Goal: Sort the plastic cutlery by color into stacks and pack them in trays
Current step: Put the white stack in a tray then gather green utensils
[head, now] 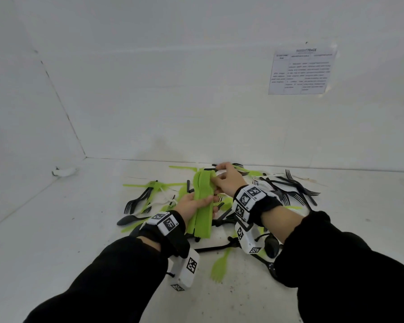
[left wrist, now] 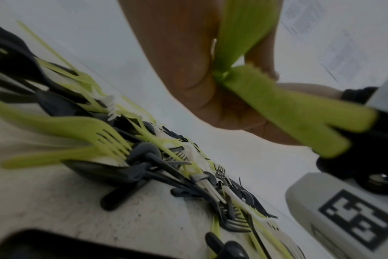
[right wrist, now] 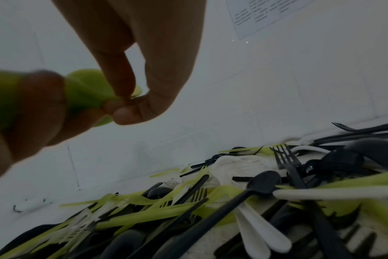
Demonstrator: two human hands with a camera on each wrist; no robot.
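Both hands clamp the green stack: left hand mid-stack; right hand pinching its top.

White tabletop — scattered cutlery pile

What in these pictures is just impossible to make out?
- Wall sheet: its print is too small and blurred to read in the head view.
- Green stack: the piece count is blurred, and the left hand and right hand cover parts.
- Trays: none is clearly seen in any view.
- Black spoon: partly behind the right wrist camera.
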